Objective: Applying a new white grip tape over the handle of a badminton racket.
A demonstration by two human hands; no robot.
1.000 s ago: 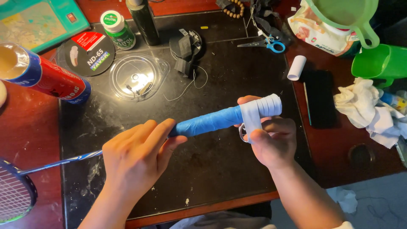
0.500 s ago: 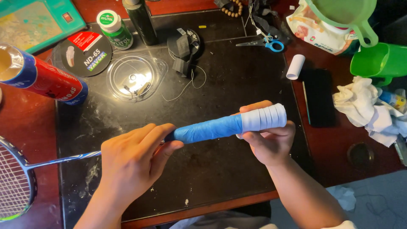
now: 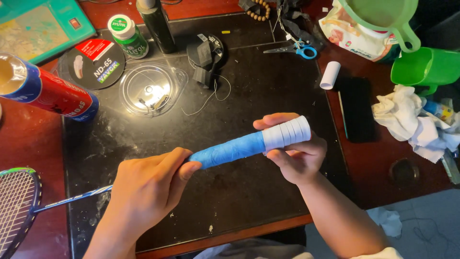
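While the left hand [image 3: 143, 192] is clenching its grip around the lower end of the racket handle [image 3: 249, 144], the right hand [image 3: 294, 153] is grasping the white-wrapped butt end. Wound in blue tape, the handle is hanging slanted above the black tabletop [image 3: 249, 96], its thin shaft [image 3: 72, 199] running left toward the strung head [image 3: 14, 206].

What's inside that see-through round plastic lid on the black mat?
Inside the clear lid lie a few small dark bits and some thin string, too small to tell apart. Glare hides part of it. The black mat shows through underneath.
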